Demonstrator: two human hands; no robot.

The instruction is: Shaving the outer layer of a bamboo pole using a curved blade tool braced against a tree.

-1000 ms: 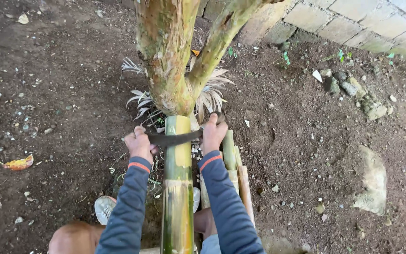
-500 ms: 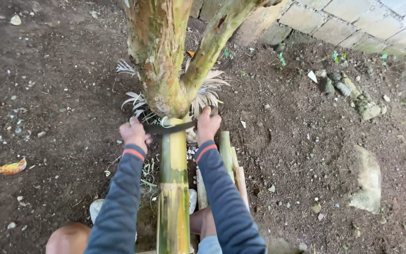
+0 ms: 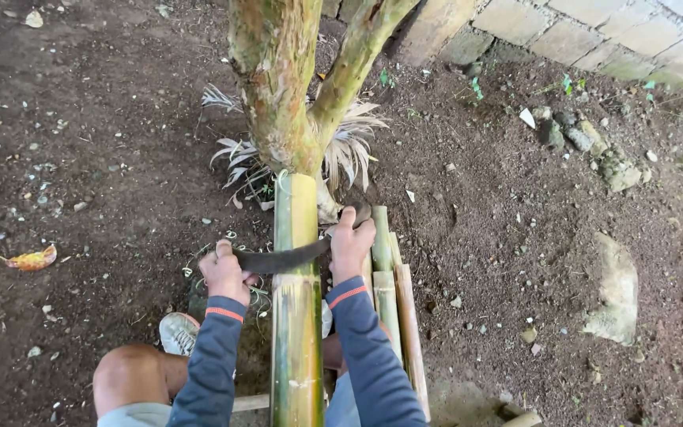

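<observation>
A thick green-yellow bamboo pole runs away from me and butts against a forked tree trunk. A dark curved blade lies across the pole. My left hand grips the blade's left end and my right hand grips its right end, one on each side of the pole. Both arms wear dark blue sleeves with orange cuff stripes.
Split bamboo pieces lie right of the pole. My bare knee and a white shoe are at lower left. Brown soil surrounds everything, with a pale rock at right, small stones and a brick wall beyond.
Both hands and the blade have slid back along the pole toward me, away from the tree trunk. The pole has not moved.
</observation>
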